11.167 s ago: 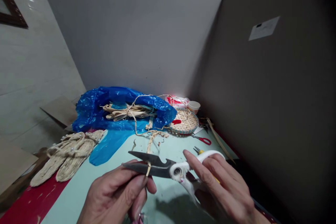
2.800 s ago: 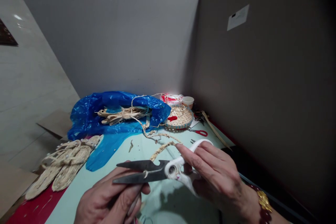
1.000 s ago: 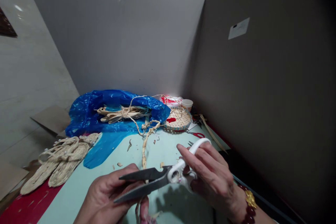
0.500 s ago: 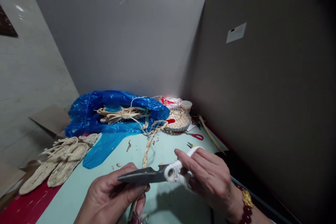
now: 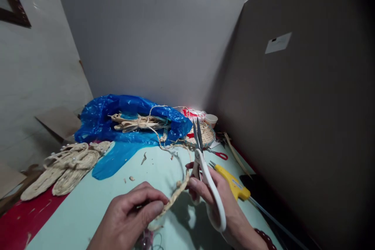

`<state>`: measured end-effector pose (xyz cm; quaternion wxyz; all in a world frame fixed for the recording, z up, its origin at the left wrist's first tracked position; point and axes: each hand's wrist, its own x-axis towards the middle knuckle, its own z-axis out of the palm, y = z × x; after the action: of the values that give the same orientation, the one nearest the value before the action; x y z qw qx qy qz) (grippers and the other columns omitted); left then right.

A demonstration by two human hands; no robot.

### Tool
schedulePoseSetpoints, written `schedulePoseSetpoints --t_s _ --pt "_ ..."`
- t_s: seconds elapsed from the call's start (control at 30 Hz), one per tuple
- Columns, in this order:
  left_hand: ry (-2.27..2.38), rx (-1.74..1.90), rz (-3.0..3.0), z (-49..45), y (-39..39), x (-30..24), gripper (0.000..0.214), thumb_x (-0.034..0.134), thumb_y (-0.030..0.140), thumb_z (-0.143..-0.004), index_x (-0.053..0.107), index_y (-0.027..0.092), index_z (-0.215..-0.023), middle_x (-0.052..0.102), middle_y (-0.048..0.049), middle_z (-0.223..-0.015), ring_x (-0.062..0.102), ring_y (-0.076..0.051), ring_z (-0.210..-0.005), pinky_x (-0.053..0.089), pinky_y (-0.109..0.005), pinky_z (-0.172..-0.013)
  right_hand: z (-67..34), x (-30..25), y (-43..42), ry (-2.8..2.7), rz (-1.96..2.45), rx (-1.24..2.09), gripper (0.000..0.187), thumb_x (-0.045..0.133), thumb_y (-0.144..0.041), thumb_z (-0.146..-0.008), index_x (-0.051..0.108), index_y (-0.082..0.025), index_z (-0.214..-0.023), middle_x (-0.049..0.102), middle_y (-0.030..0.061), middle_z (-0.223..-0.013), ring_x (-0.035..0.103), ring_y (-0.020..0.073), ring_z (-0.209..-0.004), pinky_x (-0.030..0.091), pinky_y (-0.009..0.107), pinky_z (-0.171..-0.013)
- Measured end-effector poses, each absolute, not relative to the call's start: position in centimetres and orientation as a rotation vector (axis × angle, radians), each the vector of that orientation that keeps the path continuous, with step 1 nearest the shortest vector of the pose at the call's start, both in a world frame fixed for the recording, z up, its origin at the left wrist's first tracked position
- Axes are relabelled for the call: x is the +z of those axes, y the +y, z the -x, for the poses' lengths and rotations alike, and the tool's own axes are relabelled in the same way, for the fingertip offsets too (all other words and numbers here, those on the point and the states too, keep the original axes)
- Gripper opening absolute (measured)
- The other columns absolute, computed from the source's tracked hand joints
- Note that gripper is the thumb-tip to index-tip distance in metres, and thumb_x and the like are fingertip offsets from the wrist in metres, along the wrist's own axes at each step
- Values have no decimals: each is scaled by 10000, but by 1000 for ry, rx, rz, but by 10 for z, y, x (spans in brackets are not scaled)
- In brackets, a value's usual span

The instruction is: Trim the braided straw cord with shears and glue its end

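Note:
My left hand (image 5: 131, 211) pinches a braided straw cord (image 5: 175, 197) between thumb and fingers, low in the middle of the view. From there the cord rises to my right hand (image 5: 212, 193), whose thumb and fingertips close around it. Hooked in that same right hand is a pair of white-handled scissors (image 5: 202, 156), blades pointing away and slightly apart. Just beyond the right hand lies a yellow glue gun (image 5: 231, 179). Below my left fingers is a small pinkish item (image 5: 146, 239) with thin thread, partly out of view.
A blue plastic bag (image 5: 98, 121) holds a bundle of dry straw (image 5: 137, 123). Two woven straw sandals (image 5: 68, 168) lie at left. Towards the back are a round woven basket (image 5: 205, 136), a paper cup (image 5: 211, 120) and red-handled scissors (image 5: 221, 155). Grey partitions (image 5: 152, 47) enclose the table.
The scissors have swung from lying across my left fingers to pointing away. My right hand has taken hold of the cord, and the glue gun shows more. The view has shifted slightly.

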<state>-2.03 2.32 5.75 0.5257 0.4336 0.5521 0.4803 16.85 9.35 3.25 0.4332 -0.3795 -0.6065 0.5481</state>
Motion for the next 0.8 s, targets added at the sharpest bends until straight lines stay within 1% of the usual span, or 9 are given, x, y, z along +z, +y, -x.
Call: schedulePoseSetpoints --t_s 0.07,0.13,0.27,0.33,0.4,0.47,0.57,0.7,0.8 --pt "1398 1130 -1257 18 23 54 227 684 466 -765 760 255 -731 607 27 -738 550 -108 -499 452 -215 -486 -165 31 90 -1391 907 1485 391 733 -438 -799 609 -183 -1069 622 0 -761 516 110 -636 440 226 -615" --pt "1450 1130 -1465 15 23 50 172 644 406 -803 746 283 -742 643 26 -742 551 -125 -549 450 -214 -535 -163 30 87 -1265 909 1574 423 767 -414 -777 595 -190 -1091 614 -9 -774 504 100 -649 415 214 -614" --pt "1476 1033 -1603 10 21 44 165 602 382 -825 741 297 -797 686 15 -751 610 -171 -665 460 -226 -605 -163 26 87 -1186 916 1568 425 812 -371 -738 602 -196 -1063 553 -44 -724 460 78 -622 376 192 -575" --pt "1461 958 -1558 9 22 44 184 599 382 -820 737 275 -761 689 5 -737 622 -184 -698 468 -227 -621 -164 24 88 -1195 878 1537 402 820 -342 -734 606 -203 -1045 552 -49 -726 460 72 -622 377 185 -571" --pt "1454 913 -1480 9 24 46 192 607 375 -808 717 254 -709 673 8 -708 612 -174 -681 462 -217 -612 -165 24 90 -1179 823 1529 391 830 -317 -723 600 -201 -1017 573 -51 -714 471 66 -618 379 170 -559" --pt "1470 910 -1442 10 25 48 189 607 372 -805 700 249 -696 652 21 -697 593 -156 -658 444 -207 -604 -165 25 90 -1141 769 1538 404 841 -299 -709 582 -197 -1001 616 -44 -723 499 62 -626 398 159 -570" --pt "1502 955 -1518 12 25 47 192 591 379 -823 680 263 -700 631 38 -693 582 -145 -660 424 -201 -611 -165 29 87 -1081 750 1560 483 857 -271 -687 542 -203 -1046 663 -41 -742 533 57 -625 429 155 -593" --pt "1519 1023 -1651 16 21 43 163 572 379 -856 659 293 -747 646 51 -747 605 -145 -738 422 -182 -655 -165 32 84 -1039 745 1563 586 875 -238 -658 500 -214 -1107 688 -49 -741 570 58 -644 450 149 -614" --pt "1532 991 -1704 18 20 42 162 554 387 -875 661 305 -785 642 55 -760 607 -142 -753 420 -176 -645 -166 33 84 -1026 751 1559 601 871 -230 -663 489 -225 -1127 710 -42 -767 603 70 -681 471 157 -639"
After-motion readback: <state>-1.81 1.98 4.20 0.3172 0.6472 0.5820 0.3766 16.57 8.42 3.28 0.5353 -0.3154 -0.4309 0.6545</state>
